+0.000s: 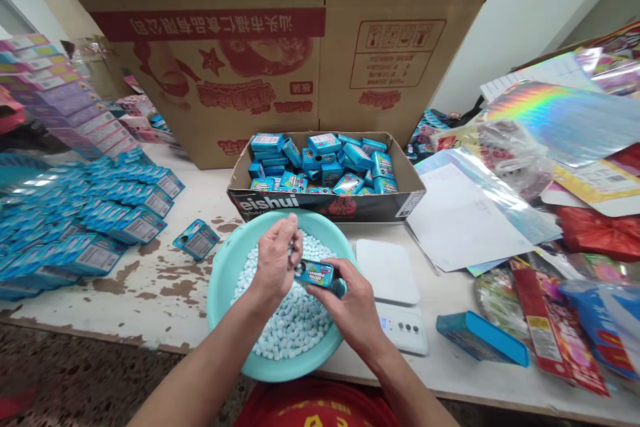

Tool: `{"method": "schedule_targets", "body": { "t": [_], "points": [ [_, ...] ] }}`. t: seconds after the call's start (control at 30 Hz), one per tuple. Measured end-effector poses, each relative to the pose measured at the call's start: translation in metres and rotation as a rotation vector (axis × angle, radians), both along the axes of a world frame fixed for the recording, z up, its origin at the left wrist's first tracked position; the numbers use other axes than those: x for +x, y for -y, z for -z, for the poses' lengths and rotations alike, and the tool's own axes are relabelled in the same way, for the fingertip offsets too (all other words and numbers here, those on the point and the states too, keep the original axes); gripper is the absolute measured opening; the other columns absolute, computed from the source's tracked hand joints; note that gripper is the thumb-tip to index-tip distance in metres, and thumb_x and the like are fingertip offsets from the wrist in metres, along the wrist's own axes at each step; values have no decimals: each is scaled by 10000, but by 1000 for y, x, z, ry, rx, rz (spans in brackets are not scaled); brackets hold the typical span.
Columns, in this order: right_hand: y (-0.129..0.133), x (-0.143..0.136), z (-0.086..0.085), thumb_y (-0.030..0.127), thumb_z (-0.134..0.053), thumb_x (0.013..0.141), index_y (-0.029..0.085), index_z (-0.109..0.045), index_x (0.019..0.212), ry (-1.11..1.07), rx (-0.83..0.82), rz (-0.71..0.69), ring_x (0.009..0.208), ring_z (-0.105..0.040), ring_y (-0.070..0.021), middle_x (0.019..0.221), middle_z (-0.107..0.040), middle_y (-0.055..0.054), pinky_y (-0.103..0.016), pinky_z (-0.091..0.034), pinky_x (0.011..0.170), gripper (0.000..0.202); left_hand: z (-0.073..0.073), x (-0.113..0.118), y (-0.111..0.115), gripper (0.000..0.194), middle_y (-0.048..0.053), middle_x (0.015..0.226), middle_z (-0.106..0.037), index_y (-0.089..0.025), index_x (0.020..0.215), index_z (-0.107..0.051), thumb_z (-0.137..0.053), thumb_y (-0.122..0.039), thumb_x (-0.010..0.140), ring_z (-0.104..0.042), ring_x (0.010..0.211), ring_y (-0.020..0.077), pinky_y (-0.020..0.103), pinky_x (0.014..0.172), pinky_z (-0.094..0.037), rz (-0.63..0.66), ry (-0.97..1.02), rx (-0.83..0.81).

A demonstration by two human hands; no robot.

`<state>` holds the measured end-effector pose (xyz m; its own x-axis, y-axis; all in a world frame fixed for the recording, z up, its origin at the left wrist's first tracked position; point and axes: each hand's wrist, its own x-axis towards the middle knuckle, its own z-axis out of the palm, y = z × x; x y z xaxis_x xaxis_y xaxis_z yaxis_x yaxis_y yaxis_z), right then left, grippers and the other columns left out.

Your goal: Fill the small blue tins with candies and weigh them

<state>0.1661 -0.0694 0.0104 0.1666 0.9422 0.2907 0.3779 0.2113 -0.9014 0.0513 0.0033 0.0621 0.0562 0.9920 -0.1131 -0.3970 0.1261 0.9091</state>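
Over a turquoise basin (219, 320) my right hand (353, 303) grips a small blue candy box (316, 273) marked "CARAMELO MACIZO", tilted with a dark round opening at its left end. My left hand (277, 259) is closed in a fist beside that opening, with a few pale candies showing between the fingers. Many small pale blue-white candies (293, 327) fill the bottom of the basin. Another blue box (197, 239) lies alone on the table, left of the basin.
Behind the basin stands an open carton (327, 207) of blue boxes, backed by a tall cardboard box (385, 87). Rows of blue boxes (100, 213) cover the left. A white scale (387, 273), papers (465, 213) and a blue container (483, 339) are on the right.
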Motion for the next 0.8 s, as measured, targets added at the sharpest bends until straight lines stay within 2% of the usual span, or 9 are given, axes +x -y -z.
{"method": "schedule_targets", "body": {
  "t": [0.07, 0.13, 0.23, 0.3, 0.4, 0.53, 0.63, 0.7, 0.8],
  "points": [
    [4, 5, -2, 274, -739, 714, 211, -627, 979, -75, -32, 10, 850, -640, -216, 926, -681, -39, -342, -515, 778, 295, 0, -10, -5, 383, -71, 511, -413, -189, 606, -418, -634, -471, 747, -303, 369, 34, 179, 360, -178, -55, -39, 33],
    [11, 16, -4, 284, -741, 714, 212, -627, 984, -171, -51, 39, 828, -645, -206, 917, -681, -33, -327, -521, 764, 301, 6, -26, -9, 361, -49, 541, -450, -195, 608, -436, -551, -479, 798, -379, 415, 66, 193, 397, -272, -34, -244, 89],
    [23, 41, -3, 317, -754, 704, 211, -618, 991, -296, -31, 159, 777, -648, -194, 887, -677, -28, -307, -536, 709, 335, 29, -60, -7, 286, 35, 775, -626, -200, 706, -570, -522, -464, 805, -594, 753, 189, 290, 687, -459, 290, -895, 210],
    [27, 61, 2, 337, -766, 685, 203, -611, 994, -327, -1, 292, 763, -646, -196, 877, -673, -34, -313, -539, 693, 371, 49, -80, 0, 300, 104, 1047, -647, -202, 910, -632, -539, -457, 782, -564, 1037, 294, 397, 892, -414, 472, -1336, 277],
    [23, 88, 20, 373, -762, 673, 187, -595, 992, -308, 33, 457, 757, -633, -197, 858, -661, -37, -332, -531, 699, 405, 72, -93, 15, 484, 200, 1203, -570, -163, 1145, -590, -459, -488, 811, -502, 1134, 387, 497, 911, -380, 606, -1714, 230],
    [6, 106, 56, 418, -728, 689, 174, -576, 996, -196, 30, 531, 783, -622, -201, 879, -640, -45, -361, -520, 734, 420, 76, -81, 31, 611, 221, 1198, -539, -133, 1234, -521, -410, -561, 813, -527, 1096, 383, 468, 888, -395, 742, -1718, 146],
    [0, 105, 72, 451, -685, 722, 163, -557, 1037, -158, 15, 556, 856, -621, -223, 951, -631, -74, -403, -512, 793, 445, 72, -68, 36, 569, 195, 1150, -537, -133, 1171, -532, -429, -550, 797, -564, 1027, 348, 421, 867, -406, 794, -1640, 152],
    [6, 103, 70, 451, -681, 735, 168, -526, 1129, -102, 39, 577, 1000, -588, -249, 1096, -597, -110, -436, -481, 878, 509, 70, -62, 37, 492, 169, 1096, -547, -151, 1127, -539, -412, -501, 806, -587, 946, 331, 406, 811, -421, 824, -1593, 158],
    [26, 111, 51, 394, -665, 792, 211, -463, 1255, 207, 171, 549, 1180, -494, -264, 1238, -536, -121, -473, -408, 988, 538, 72, -55, 35, 394, 135, 1036, -579, -181, 1077, -555, -428, -414, 785, -596, 881, 309, 378, 759, -421, 827, -1532, 165]
  ]
}}
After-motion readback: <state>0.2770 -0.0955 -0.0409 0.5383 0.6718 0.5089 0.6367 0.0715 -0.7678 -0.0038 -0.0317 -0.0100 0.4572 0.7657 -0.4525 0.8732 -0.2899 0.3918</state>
